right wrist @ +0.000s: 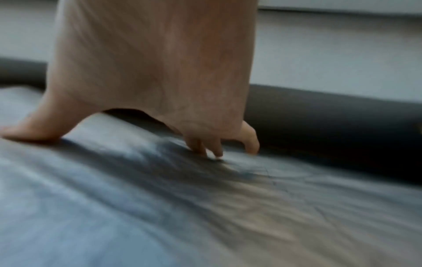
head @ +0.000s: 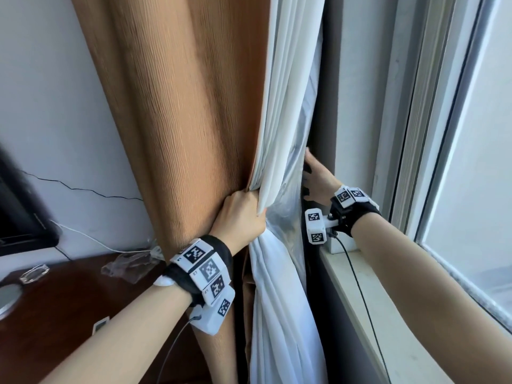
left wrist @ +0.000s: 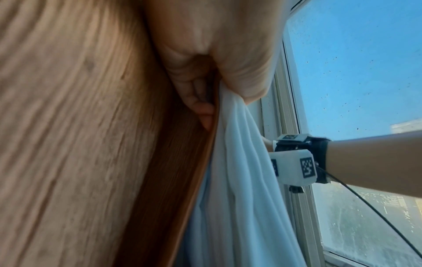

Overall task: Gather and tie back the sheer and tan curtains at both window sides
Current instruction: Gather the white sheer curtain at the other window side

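A tan curtain hangs at the left of the window, with a white sheer curtain bunched beside it. My left hand grips both fabrics together at about waist height; in the left wrist view its fingers curl between the tan curtain and the sheer curtain. My right hand reaches behind the sheer. In the right wrist view its fingers and thumb press spread on the thin sheer fabric. It holds nothing that I can see.
A dark wooden desk with a glass dish, clear plastic and cables stands at the lower left. A pale windowsill runs below the window frame on the right. A dark wall post stands behind the sheer.
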Motion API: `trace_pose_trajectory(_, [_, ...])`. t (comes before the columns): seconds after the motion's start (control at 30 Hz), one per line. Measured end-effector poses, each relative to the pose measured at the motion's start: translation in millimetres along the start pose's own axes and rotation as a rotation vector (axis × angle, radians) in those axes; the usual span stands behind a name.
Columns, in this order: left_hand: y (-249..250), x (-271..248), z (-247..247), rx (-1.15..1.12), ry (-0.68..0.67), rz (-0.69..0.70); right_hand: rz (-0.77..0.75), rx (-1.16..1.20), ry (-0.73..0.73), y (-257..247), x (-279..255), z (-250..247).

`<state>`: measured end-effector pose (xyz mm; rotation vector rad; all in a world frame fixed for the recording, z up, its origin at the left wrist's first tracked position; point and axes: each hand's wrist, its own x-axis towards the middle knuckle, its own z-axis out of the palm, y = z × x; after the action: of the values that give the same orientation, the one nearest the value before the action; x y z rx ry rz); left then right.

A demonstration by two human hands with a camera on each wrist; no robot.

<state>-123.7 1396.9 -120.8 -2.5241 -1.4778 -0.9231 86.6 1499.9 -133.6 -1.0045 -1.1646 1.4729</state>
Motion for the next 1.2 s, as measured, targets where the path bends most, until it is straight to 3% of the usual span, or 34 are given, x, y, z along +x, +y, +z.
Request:
trace_pose_trajectory(0.1, [3.0, 1.8, 1.1, -0.012, -0.013, -0.011, -0.017, -0.192, 0.007, -1.3, 7.4, 3.4])
trace_pose_trajectory(0.3, [12.3, 2.5, 0.4, -0.026, -0.037, -0.017, -0.267, -0.253, 0.237, 13.8, 22.0, 4.0])
trace_pose_trajectory(0.47, [3.9, 2.3, -1.9, 0.031, 0.007, -0.088, -0.342, -0.238, 0.482, 25.7, 25.5, -8.2])
trace_pose_trajectory(0.57, [-1.7, 4.5, -4.4, 0.088, 0.054, -0.16, -0.409, -0.405, 0.649, 30.4, -4.0, -16.0])
trace_pose_trajectory(0.7, [1.7, 11.4, -1.9, 0.131, 0.074, -0.239, -0.74, -0.63, 0.74, 51.0, -73.8, -10.3])
trace_pose_trajectory(0.8, [9.3, 17.1, 3.5, 0.079, 0.05, -0.253, -0.906, -0.884, 0.674, 64.7, -109.8, 12.3])
trace_pose_trajectory(0.9, [20.2, 18.1, 9.7, -0.008, -0.016, -0.214, -0.974, -1.048, 0.435, 64.7, -127.1, 51.0])
trace_pose_trajectory(0.97, [29.6, 17.4, 7.6, -0.084, -0.08, -0.177, -0.936, -1.048, 0.359, 60.8, -121.9, 67.3])
trace_pose_trajectory(1.1, [28.6, 18.8, -9.3, -0.326, -0.333, -0.171, -0.807, -0.966, 0.23, 59.3, -100.3, 73.9])
trace_pose_trajectory(1.2, [20.3, 22.5, -14.1, -0.567, -0.309, -0.273, -0.727, -0.802, 0.128, 65.2, -96.6, 76.5])
